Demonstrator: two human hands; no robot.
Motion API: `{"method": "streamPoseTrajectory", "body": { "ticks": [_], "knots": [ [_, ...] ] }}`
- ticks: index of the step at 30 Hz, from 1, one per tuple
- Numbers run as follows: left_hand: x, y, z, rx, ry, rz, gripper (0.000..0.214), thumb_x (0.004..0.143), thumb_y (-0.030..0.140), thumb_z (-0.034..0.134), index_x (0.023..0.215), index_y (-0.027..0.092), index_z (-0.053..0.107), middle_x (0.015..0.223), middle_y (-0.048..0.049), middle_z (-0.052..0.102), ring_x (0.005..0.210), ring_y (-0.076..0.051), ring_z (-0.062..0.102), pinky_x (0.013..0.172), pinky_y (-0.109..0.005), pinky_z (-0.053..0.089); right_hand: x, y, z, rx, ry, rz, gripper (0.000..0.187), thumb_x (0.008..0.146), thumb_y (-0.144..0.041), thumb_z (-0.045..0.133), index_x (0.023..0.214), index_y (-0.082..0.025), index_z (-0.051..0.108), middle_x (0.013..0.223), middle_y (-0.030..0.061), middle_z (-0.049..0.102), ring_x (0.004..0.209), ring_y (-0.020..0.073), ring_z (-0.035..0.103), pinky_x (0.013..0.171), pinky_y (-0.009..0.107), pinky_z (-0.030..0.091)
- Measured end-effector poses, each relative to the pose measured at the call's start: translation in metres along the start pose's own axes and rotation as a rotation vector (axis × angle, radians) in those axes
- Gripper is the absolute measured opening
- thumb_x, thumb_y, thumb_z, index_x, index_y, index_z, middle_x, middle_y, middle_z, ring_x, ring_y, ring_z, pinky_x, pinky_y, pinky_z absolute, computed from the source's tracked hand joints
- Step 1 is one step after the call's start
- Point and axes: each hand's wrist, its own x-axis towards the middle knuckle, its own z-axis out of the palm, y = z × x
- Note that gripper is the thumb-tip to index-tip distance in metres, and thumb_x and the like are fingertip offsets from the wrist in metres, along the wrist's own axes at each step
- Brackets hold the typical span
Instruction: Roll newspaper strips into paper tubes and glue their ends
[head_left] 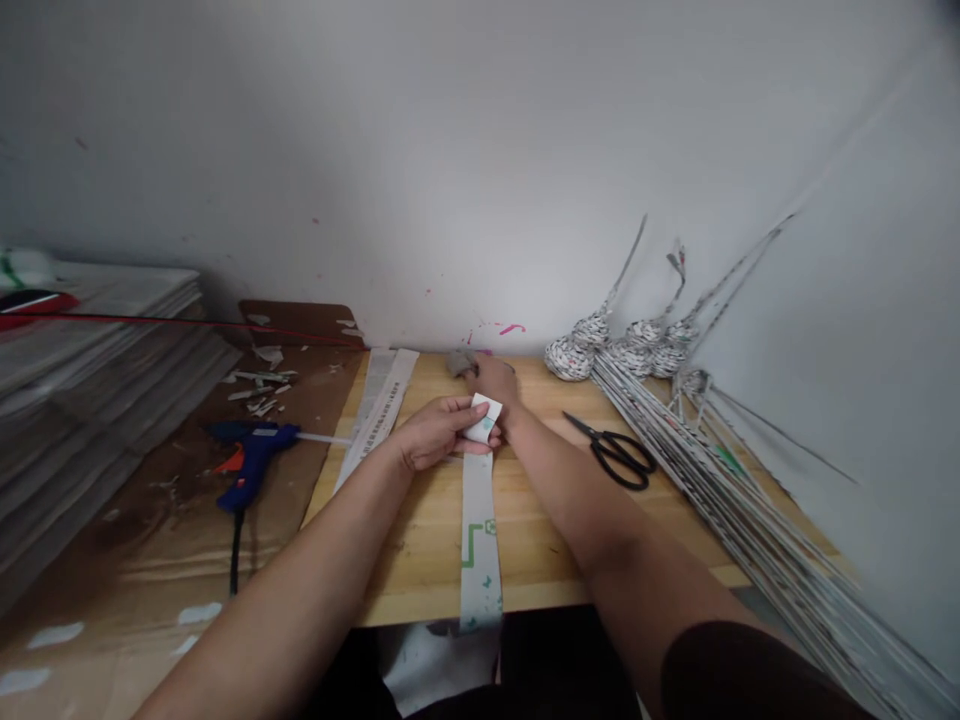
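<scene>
A long white paper strip (480, 540) with green and teal print hangs down over the table's front edge. Its upper end is folded or rolled over, and my left hand (442, 432) pinches it there between thumb and fingers. Beyond it, my right hand (495, 378) reaches across to the back of the table near the wall. Its fingers are closed at a crumpled grey cloth (460, 362); the fingertips are partly hidden. To the right of my right forearm lie black-handled scissors (619, 455), blades pointing away to the left.
Strips of printed newspaper (379, 415) lie left on the wooden table (405, 560). A blue glue gun (259, 460) rests on cardboard (300, 400) beside paper scraps (261, 390). Stacked newspapers (97, 350) stand far left. Woven paper shapes (577, 350) and long paper rods (697, 480) occupy the right.
</scene>
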Motion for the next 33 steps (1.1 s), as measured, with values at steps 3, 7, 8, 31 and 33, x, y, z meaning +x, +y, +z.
{"method": "streamPoseTrajectory", "body": {
  "ticks": [3, 7, 8, 31, 33],
  "knots": [
    [0.001, 0.0, 0.0, -0.009, 0.016, 0.015, 0.021, 0.086, 0.028, 0.069, 0.098, 0.011, 0.071, 0.082, -0.0114, 0.074, 0.073, -0.016, 0.072, 0.067, -0.026, 0.06, 0.004, 0.005, -0.004, -0.006, -0.006, 0.009, 0.027, 0.09, -0.017, 0.046, 0.104, -0.02, 0.069, 0.111, 0.0128, 0.071, 0.105, 0.0269, 0.063, 0.089, 0.036, 0.044],
    [0.003, -0.002, 0.0, -0.025, 0.047, 0.018, 0.019, 0.09, 0.026, 0.064, 0.099, 0.012, 0.071, 0.086, -0.0124, 0.075, 0.073, -0.017, 0.072, 0.066, -0.028, 0.061, -0.001, 0.016, -0.017, 0.055, -0.016, 0.044, 0.034, 0.085, -0.012, 0.053, 0.113, -0.022, 0.069, 0.114, 0.0115, 0.071, 0.107, 0.0266, 0.062, 0.09, 0.034, 0.043],
    [0.004, -0.003, -0.001, -0.032, 0.061, 0.022, 0.018, 0.09, 0.026, 0.063, 0.1, 0.012, 0.07, 0.087, -0.0126, 0.075, 0.073, -0.018, 0.073, 0.066, -0.029, 0.062, -0.005, 0.018, -0.021, 0.088, -0.018, 0.048, 0.035, 0.084, -0.013, 0.056, 0.115, -0.022, 0.069, 0.112, 0.0107, 0.072, 0.105, 0.0262, 0.063, 0.089, 0.033, 0.044],
    [0.009, -0.008, 0.008, 0.04, 0.303, 0.111, 0.018, 0.089, 0.022, 0.064, 0.098, 0.01, 0.072, 0.082, -0.0107, 0.074, 0.07, -0.015, 0.07, 0.06, -0.023, 0.061, -0.061, 0.04, -0.024, 1.209, -0.399, 0.046, 0.043, 0.07, -0.052, 0.076, 0.089, -0.014, 0.073, 0.063, -0.0002, 0.065, 0.054, 0.0087, 0.056, 0.047, 0.02, 0.031],
    [0.008, -0.009, 0.008, 0.052, 0.31, 0.121, 0.018, 0.088, 0.024, 0.065, 0.097, 0.01, 0.072, 0.083, -0.0102, 0.074, 0.07, -0.015, 0.07, 0.06, -0.023, 0.061, -0.06, 0.039, -0.023, 1.207, -0.363, 0.062, 0.044, 0.068, -0.052, 0.077, 0.089, -0.014, 0.073, 0.064, -0.0007, 0.064, 0.054, 0.0084, 0.054, 0.048, 0.021, 0.033]
  ]
}}
